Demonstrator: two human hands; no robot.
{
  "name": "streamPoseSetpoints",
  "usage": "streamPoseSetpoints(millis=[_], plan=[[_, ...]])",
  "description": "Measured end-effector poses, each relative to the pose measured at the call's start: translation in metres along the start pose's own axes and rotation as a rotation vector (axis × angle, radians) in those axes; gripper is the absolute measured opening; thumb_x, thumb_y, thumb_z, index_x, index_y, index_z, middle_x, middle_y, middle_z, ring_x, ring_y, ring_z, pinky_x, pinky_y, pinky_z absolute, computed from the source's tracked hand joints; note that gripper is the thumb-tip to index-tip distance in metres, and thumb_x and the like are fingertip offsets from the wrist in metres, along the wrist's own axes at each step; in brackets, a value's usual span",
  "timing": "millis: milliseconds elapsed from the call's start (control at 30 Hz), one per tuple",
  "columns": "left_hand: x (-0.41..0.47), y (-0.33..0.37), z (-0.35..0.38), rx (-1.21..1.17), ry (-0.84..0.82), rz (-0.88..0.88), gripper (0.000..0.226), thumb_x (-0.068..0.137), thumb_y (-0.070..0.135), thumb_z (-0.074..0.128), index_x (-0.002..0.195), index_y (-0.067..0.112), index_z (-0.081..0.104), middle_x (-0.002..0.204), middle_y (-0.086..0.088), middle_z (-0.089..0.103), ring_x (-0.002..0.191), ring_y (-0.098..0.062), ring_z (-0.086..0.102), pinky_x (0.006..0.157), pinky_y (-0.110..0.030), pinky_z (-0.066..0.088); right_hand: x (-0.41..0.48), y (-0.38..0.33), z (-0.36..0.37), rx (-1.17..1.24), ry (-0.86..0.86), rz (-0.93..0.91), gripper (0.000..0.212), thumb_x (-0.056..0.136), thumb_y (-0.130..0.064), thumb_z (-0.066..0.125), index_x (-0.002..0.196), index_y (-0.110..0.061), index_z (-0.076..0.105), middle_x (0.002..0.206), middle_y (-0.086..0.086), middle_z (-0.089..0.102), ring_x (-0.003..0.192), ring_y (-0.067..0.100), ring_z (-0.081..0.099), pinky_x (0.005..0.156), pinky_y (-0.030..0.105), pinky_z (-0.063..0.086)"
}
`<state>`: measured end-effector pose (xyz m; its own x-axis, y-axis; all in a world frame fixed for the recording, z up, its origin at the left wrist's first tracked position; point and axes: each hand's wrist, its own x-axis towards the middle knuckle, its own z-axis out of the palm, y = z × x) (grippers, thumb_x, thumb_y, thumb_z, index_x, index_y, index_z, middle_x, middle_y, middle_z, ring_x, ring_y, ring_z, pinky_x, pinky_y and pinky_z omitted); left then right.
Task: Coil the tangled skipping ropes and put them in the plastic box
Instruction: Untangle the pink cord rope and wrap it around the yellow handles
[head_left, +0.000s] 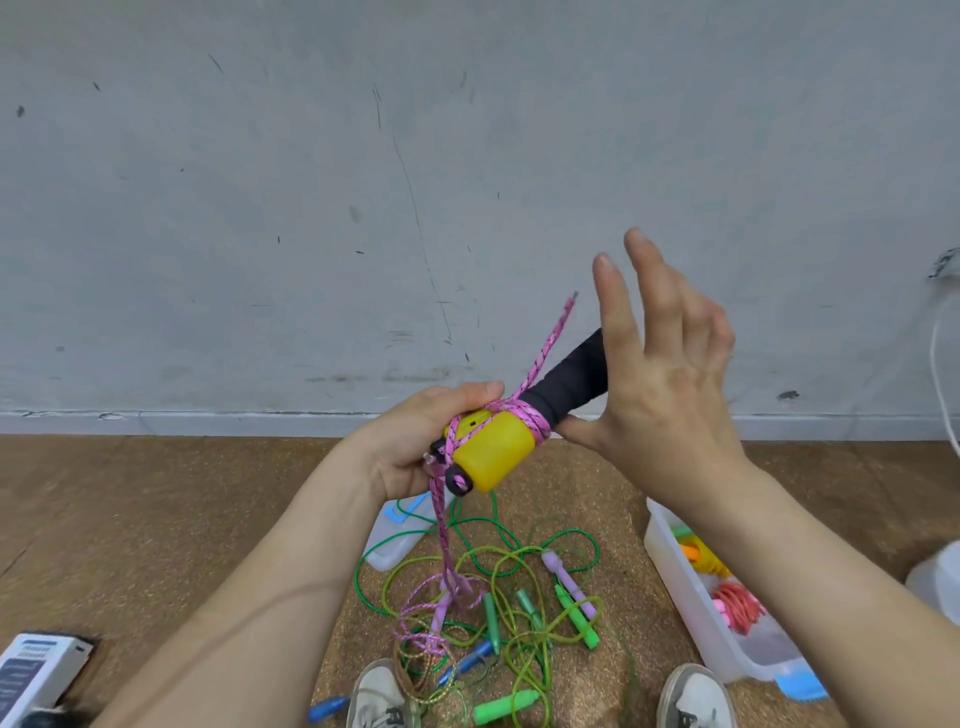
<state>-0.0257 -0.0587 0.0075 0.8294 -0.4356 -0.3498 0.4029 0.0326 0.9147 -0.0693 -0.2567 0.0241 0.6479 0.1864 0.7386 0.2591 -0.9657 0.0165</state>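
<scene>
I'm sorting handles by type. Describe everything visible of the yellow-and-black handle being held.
The handle has a glossy yellow plastic-looking body, a small black end piece and a matte black grip tilted up rightward. Pink braided rope is wound round it. The left hand grips the yellow part; the open right hand seems to touch the grip with its thumb.

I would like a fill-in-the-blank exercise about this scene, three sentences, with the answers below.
1. The left hand grips a handle whose thick end is ____.
2. The rope wound round this handle is ____.
3. The plastic box stands on the person's ____ side.
Answers: yellow; pink; right.
</scene>
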Motion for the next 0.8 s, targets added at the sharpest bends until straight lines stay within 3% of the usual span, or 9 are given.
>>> streamPoseSetpoints(millis=[133,200,267,333,400,567,667,733,800], plan=[[-0.004,0.003,-0.003,0.139,-0.056,-0.014,0.022,0.070,0.033,0.069,0.061,0.013,0.071,0.062,-0.005,0.067,0.051,-0.014,0.061,0.055,-0.023,0.051,0.000,-0.010,0.000,-0.086,0.024,-0.180,0.082,0.071,-0.046,0.071,0.144,-0.034,0.036,0.158,0.008,0.024,0.145,0.028,0.021,0.107,0.057,0.023],[-0.008,0.005,-0.005,0.307,-0.085,-0.004,0.025,0.070,0.034,0.075,0.057,0.013,0.070,0.056,-0.004,0.062,0.046,-0.012,0.055,0.051,-0.022,0.044,-0.003,-0.011,0.008,-0.082,-0.126,-0.305,0.061,0.064,-0.036,0.076,0.122,-0.029,0.060,0.151,0.005,0.040,0.144,0.024,0.029,0.108,0.057,0.023],[-0.012,0.007,-0.006,0.422,-0.096,0.015,0.032,0.075,0.035,0.071,0.050,0.015,0.066,0.047,0.001,0.057,0.040,-0.009,0.048,0.045,-0.018,0.038,-0.006,-0.012,0.017,-0.010,-0.336,-0.374,0.043,0.062,-0.031,0.076,0.103,-0.025,0.067,0.129,0.000,0.062,0.132,0.021,0.049,0.103,0.051,0.035],[-0.016,0.011,-0.008,0.496,-0.098,0.037,0.034,0.073,0.040,0.070,0.052,0.015,0.065,0.048,0.000,0.054,0.043,-0.011,0.045,0.045,-0.018,0.037,-0.007,-0.017,0.019,0.087,-0.546,-0.334,0.031,0.071,-0.033,0.069,0.100,-0.026,0.065,0.104,-0.003,0.071,0.110,0.023,0.064,0.085,0.037,0.048],[-0.017,0.011,-0.013,0.516,-0.095,0.052,0.039,0.071,0.047,0.076,0.054,0.014,0.062,0.051,-0.004,0.053,0.046,-0.015,0.044,0.050,-0.023,0.037,-0.006,-0.019,0.023,0.164,-0.630,-0.277,0.027,0.077,-0.038,0.056,0.102,-0.027,0.060,0.094,-0.005,0.070,0.092,0.027,0.066,0.066,0.033,0.045],[-0.018,0.014,-0.024,0.239,-0.052,0.127,0.044,0.078,0.049,0.070,0.059,0.010,0.064,0.069,-0.012,0.061,0.070,-0.023,0.056,0.074,-0.033,0.046,-0.004,-0.018,0.023,0.359,-0.424,-0.235,0.036,0.071,-0.043,0.052,0.101,-0.026,0.064,0.087,-0.007,0.070,0.081,0.024,0.067,0.055,0.035,0.049],[-0.016,0.012,-0.016,0.108,-0.006,0.178,0.045,0.087,0.024,0.052,0.046,0.013,0.066,0.057,0.002,0.063,0.055,-0.008,0.059,0.057,-0.021,0.051,-0.007,-0.023,0.019,0.496,-0.374,-0.170,0.034,0.071,-0.041,0.058,0.100,-0.024,0.066,0.084,-0.006,0.070,0.078,0.025,0.066,0.055,0.035,0.049],[-0.010,0.009,-0.010,0.038,0.043,0.216,0.049,0.096,0.004,0.043,0.055,0.016,0.067,0.057,0.001,0.054,0.050,-0.009,0.046,0.046,-0.022,0.037,-0.008,-0.024,0.019,0.638,-0.397,-0.023,0.034,0.072,-0.046,0.056,0.096,-0.024,0.065,0.081,-0.004,0.070,0.075,0.026,0.064,0.059,0.037,0.049],[-0.004,0.004,-0.006,0.125,0.038,0.292,0.045,0.096,0.001,0.042,0.063,0.022,0.066,0.050,0.001,0.043,0.042,-0.006,0.029,0.041,-0.018,0.019,-0.006,-0.020,0.024,0.758,-0.385,0.182,0.016,0.074,-0.042,0.062,0.083,-0.028,0.062,0.067,-0.009,0.063,0.063,0.019,0.056,0.057,0.036,0.047]])
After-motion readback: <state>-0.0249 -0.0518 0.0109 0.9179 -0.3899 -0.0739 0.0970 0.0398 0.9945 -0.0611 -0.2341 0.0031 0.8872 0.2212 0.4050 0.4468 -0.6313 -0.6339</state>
